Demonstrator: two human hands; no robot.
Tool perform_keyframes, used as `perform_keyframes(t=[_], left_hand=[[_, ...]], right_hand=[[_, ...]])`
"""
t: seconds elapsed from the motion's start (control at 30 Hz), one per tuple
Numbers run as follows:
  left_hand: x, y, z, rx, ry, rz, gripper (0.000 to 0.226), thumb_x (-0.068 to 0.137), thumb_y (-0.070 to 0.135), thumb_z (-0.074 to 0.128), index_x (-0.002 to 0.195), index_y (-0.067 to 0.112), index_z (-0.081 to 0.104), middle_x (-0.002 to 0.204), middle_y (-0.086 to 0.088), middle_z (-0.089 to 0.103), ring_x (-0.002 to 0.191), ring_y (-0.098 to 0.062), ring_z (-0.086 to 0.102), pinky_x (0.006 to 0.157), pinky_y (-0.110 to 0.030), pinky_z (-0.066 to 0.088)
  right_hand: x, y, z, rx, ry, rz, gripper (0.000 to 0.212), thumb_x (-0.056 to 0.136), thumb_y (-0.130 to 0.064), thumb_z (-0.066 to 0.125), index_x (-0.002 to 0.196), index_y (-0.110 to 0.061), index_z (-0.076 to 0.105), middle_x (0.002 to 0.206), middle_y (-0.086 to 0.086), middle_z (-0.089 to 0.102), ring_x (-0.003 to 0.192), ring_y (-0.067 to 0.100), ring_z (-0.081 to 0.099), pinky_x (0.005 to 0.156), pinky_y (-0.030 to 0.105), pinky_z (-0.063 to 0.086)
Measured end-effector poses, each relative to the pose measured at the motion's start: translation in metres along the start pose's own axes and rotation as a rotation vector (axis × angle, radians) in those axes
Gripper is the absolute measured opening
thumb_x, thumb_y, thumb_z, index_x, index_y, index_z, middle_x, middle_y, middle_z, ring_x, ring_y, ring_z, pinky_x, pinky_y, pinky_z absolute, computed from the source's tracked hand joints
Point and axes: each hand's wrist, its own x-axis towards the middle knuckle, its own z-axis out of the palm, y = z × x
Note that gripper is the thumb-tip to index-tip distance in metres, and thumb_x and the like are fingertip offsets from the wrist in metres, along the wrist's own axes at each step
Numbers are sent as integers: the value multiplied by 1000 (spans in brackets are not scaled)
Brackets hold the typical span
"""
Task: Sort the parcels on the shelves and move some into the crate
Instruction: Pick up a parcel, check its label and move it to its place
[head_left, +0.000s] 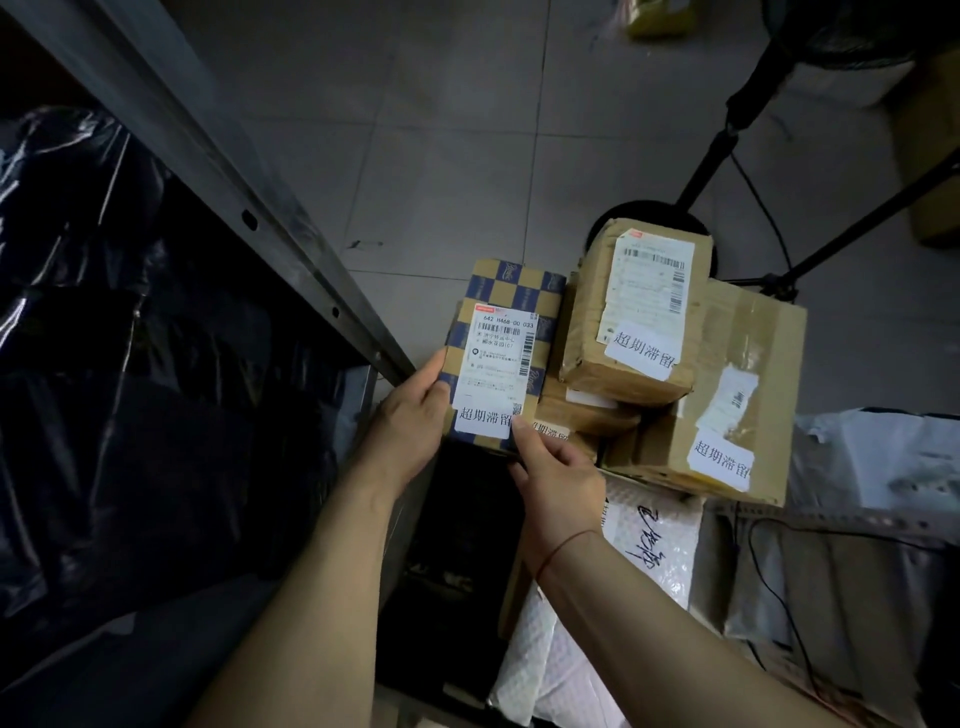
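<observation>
Fingers of both hands, left hand (410, 421) and right hand (558, 480), grip the checkered parcel (504, 332) beside stacked boxes (639, 332).

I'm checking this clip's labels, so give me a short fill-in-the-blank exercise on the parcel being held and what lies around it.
1. The checkered box is held by ____ hands.
2. The left hand grips the box's ____ edge.
3. The right hand wears a thin ____ string at the wrist.
4. The small brown box lies ____ the large brown box.

Missing words: both; left; red; on
</observation>
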Motion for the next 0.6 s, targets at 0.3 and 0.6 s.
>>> perform_keyframes(t=[0.3,0.6], left_hand=[[19,-3,-3,-3,-61,-19,55,99,36,32,142,64,51,122,16,76,111,-12,73,99,-51,60],[17,-10,8,-95,5,-45,57,98,41,32,148,64,45,135,16,71,118,-9,70,104,-46,57]], right_hand=[[11,1,9,-103,3,-18,33,76,-46,94,93,-21,84,86,-1,83,88,18,81,90,39,65],[14,-3,1,-99,-34,-12,29,80,-41,94,91,-16,84,88,7,82,90,21,79,89,38,65]])
